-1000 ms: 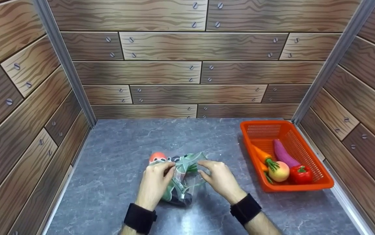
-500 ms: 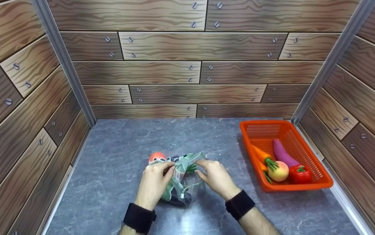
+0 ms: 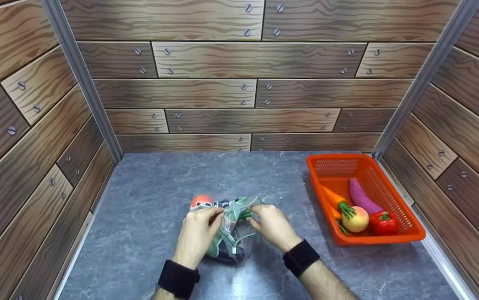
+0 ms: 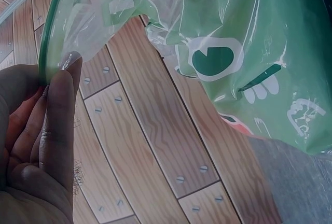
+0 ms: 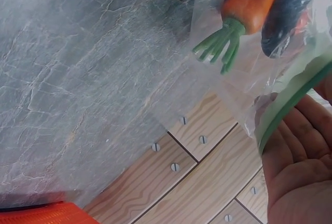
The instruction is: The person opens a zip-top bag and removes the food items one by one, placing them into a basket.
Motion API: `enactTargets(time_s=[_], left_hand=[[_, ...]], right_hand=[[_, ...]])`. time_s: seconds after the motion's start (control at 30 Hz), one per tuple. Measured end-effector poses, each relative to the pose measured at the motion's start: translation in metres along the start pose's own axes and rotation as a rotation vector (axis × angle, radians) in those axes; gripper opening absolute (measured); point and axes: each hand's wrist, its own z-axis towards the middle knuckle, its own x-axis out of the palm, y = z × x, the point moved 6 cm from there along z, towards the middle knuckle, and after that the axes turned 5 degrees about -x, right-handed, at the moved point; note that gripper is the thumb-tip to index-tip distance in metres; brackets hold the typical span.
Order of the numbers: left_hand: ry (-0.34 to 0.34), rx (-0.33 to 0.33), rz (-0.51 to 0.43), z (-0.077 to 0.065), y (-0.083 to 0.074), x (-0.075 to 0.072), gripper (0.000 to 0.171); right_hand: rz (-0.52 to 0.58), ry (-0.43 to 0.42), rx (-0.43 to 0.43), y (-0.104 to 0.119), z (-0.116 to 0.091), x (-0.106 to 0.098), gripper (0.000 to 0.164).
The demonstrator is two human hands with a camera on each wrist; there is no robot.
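Your right hand (image 3: 274, 227) has edged inward toward your left hand (image 3: 198, 232). Both your 2 hands pinch the plastic bag (image 4: 270, 63), 1 carrot (image 5: 249, 9) visible through it.

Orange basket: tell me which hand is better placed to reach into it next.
Right, probably: the right hand is nearer the basket, though it too touches the bag. The left hand pinches the bag farther away.
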Motion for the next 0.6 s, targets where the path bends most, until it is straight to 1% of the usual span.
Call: enactTargets(time_s=[0.17,0.23,0.37,0.47,0.6], left_hand=[[0.008,-0.023,0.006,0.000,0.001,0.000,0.012],[0.014,-0.033,0.008,0.000,0.002,0.000,0.013],[0.017,-0.030,0.007,0.000,0.002,0.001,0.013],[0.009,-0.016,0.003,0.000,0.002,0.001,0.014],[0.000,-0.006,0.003,0.000,0.001,0.002,0.014]], right_hand=[[-0.029,0.016,0.004,-0.002,0.004,0.009,0.022],[-0.046,0.023,0.004,-0.003,0.005,0.012,0.016],[-0.039,0.041,0.009,-0.004,0.008,0.017,0.007],[-0.036,0.045,-0.008,-0.004,0.010,0.020,0.008],[-0.065,0.031,-0.045,-0.004,0.010,0.024,0.011]])
